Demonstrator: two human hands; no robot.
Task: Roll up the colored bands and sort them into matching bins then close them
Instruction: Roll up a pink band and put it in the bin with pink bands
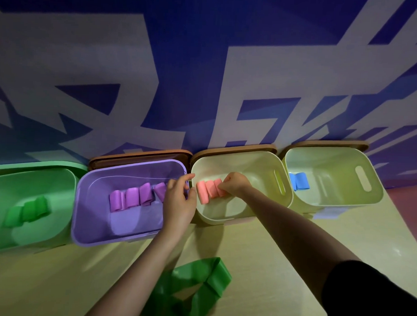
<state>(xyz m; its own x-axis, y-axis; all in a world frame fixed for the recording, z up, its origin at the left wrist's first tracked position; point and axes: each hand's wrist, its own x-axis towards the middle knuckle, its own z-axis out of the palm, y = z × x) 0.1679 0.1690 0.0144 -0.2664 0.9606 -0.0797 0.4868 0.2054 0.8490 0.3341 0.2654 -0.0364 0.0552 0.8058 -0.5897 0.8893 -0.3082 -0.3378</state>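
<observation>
Counting four bins: my right hand (232,183) pinches one of three pink rolls (210,191); my left hand (178,201), fingers relaxed, rests beside four purple rolls (135,197).

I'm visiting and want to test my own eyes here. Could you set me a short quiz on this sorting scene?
1. True or false: the green band on the table is already rolled.
2. How many rolled bands lie in the purple bin?
3. Which hand reaches into the bin with the pink rolls? A) left hand B) right hand C) neither

Key: 1. False, it lies loose and unrolled. 2. Four purple rolls. 3. B, its fingers curl against the rightmost pink roll.
</observation>
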